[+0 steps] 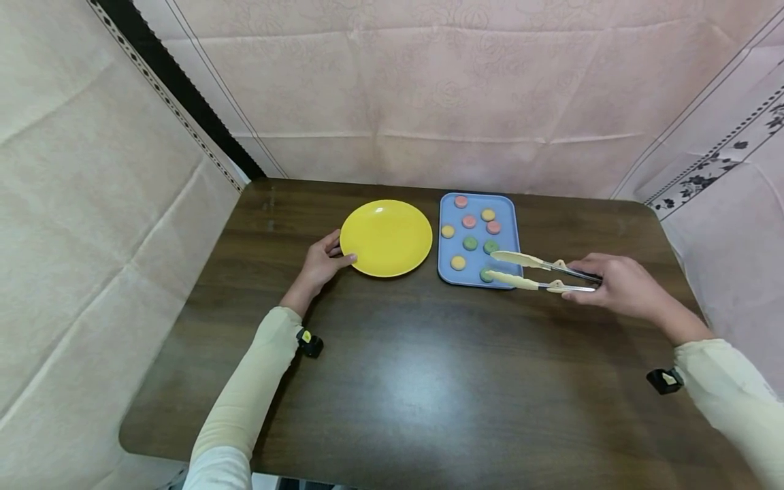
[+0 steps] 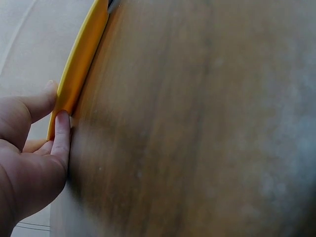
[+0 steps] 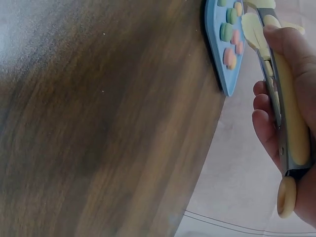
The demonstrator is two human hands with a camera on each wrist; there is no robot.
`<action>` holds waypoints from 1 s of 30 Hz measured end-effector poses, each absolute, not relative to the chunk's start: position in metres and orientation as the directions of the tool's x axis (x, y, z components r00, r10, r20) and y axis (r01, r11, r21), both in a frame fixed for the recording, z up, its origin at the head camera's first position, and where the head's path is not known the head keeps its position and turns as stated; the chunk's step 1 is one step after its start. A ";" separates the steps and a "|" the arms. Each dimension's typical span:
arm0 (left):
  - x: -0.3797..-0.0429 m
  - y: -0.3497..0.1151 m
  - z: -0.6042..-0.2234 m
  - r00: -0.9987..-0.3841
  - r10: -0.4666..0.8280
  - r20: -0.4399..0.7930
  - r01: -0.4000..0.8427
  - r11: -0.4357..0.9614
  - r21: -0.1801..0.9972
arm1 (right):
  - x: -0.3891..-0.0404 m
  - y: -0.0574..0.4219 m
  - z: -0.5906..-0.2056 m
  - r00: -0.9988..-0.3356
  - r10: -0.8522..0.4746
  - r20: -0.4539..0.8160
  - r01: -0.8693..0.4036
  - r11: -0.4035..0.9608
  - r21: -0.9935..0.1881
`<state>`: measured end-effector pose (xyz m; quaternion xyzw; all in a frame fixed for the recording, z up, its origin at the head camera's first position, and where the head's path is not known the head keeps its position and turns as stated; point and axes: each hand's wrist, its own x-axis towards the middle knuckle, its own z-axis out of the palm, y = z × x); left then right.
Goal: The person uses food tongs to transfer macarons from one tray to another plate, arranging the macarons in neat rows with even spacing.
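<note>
My left hand pinches the left rim of a round yellow plate, thumb on top and fingers under the edge in the left wrist view. In my right hand I grip a pair of tongs with cream tips and metal arms. Their tips are spread apart over the lower right part of a blue tray. Several pink, yellow and green macarons lie on that tray. One green macaron is at the nearer tip, another green macaron by the farther tip.
Plate and tray sit side by side near the far edge of a dark brown wooden table. Pale cloth hangs behind the table and along its sides. Small black cameras are strapped at both wrists.
</note>
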<state>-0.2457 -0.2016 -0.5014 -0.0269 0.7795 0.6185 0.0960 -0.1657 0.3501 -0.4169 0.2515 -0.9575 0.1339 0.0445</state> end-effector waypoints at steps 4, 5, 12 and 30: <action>-0.246 -0.201 -0.503 -0.981 0.072 -0.180 -0.159 0.229 0.960 | -0.164 0.347 -0.418 -0.882 -0.459 0.104 -0.470 0.848 -0.244; -0.246 -0.201 -0.503 -0.981 0.072 -0.179 -0.159 0.227 0.961 | -0.164 0.347 -0.419 -0.882 -0.461 0.102 -0.471 0.848 -0.242; -0.248 -0.201 -0.507 -0.982 0.069 -0.175 -0.154 0.235 0.960 | -0.166 0.345 -0.420 -0.884 -0.464 0.065 -0.464 0.850 -0.247; -0.248 -0.203 -0.507 -0.982 0.071 -0.177 -0.156 0.232 0.960 | -0.176 0.337 -0.410 -0.874 -0.486 0.003 -0.474 0.850 -0.229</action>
